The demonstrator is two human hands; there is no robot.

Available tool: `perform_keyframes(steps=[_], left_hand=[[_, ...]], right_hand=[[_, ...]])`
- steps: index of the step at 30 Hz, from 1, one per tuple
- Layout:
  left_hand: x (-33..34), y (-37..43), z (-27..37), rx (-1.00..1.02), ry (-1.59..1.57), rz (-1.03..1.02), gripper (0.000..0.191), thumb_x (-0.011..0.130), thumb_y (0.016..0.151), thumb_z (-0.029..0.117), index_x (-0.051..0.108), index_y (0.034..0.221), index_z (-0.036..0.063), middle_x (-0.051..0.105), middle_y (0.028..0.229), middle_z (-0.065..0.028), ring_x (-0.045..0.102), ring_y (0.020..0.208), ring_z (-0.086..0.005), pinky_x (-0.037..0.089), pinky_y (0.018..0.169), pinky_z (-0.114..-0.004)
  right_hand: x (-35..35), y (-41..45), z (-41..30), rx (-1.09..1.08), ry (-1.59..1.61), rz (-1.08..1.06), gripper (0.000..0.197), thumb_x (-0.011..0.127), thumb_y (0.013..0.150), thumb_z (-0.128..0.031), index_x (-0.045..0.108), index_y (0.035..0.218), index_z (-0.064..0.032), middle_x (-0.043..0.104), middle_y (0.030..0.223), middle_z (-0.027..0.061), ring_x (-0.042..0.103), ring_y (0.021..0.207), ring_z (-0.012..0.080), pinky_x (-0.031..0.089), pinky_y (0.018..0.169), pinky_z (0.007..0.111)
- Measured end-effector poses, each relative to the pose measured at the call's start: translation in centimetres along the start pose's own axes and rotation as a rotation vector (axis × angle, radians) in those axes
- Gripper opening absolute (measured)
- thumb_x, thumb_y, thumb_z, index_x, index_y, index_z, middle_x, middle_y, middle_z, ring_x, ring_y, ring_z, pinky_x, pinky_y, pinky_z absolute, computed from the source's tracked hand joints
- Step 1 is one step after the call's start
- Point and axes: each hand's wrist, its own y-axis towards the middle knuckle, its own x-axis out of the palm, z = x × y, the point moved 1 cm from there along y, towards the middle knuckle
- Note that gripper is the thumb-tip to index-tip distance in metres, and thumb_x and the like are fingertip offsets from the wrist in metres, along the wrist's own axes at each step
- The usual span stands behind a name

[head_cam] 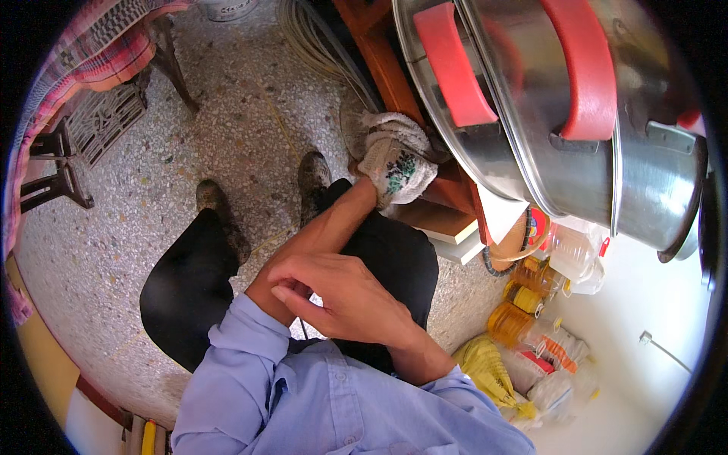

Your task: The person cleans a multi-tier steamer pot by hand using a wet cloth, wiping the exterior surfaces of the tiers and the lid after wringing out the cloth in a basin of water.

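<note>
My left forearm reaches up and right from its rolled blue sleeve. A bunched white towel [406, 165] with a dark green pattern covers most of my left hand [355, 168]; only a bit of skin shows at its edge, and the grip is hidden. Across my left forearm lies my right hand [350, 296], back upward, fingers bent, thumb apart from them, nothing seen in it. Its fingertips are at the forearm, but whether they press on it is unclear. Right of the towel stands a large steel pot [546, 96] with red-covered handles.
A reddish wooden frame [378, 62] with boards [441, 219] below stands beside my right knee. Oil bottles [512, 324] and a yellow sack [483, 364] line the white wall. Coiled hose [313, 42] lies up front; a plastic stool [105, 122] is at the left.
</note>
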Motion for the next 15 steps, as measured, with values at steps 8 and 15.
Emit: perform_keyframes(steps=[8, 15], left_hand=[[-4.1, 5.8, 1.2, 0.173, 0.368, -0.098, 0.024, 0.065, 0.080, 0.016, 0.064, 0.099, 0.0013, 0.064, 0.101, -0.0195, 0.062, 0.098, -0.0323, 0.051, 0.081, -0.040], [-7.4, 5.0, 3.5, 0.080, 0.460, -0.296, 0.023, 0.066, 0.078, 0.010, 0.063, 0.098, 0.0006, 0.064, 0.102, -0.0206, 0.061, 0.101, -0.0332, 0.052, 0.084, -0.039]], right_hand=[[1.0, 0.2, -0.1, -0.069, -0.013, -0.060, 0.013, 0.068, 0.089, -0.010, 0.062, 0.098, -0.0033, 0.065, 0.080, 0.0107, 0.068, 0.073, 0.0246, 0.053, 0.063, 0.034], [1.0, -0.3, 0.5, -0.064, -0.020, -0.039, 0.015, 0.067, 0.090, -0.012, 0.063, 0.100, -0.0021, 0.066, 0.081, 0.0132, 0.069, 0.073, 0.0258, 0.053, 0.064, 0.034]])
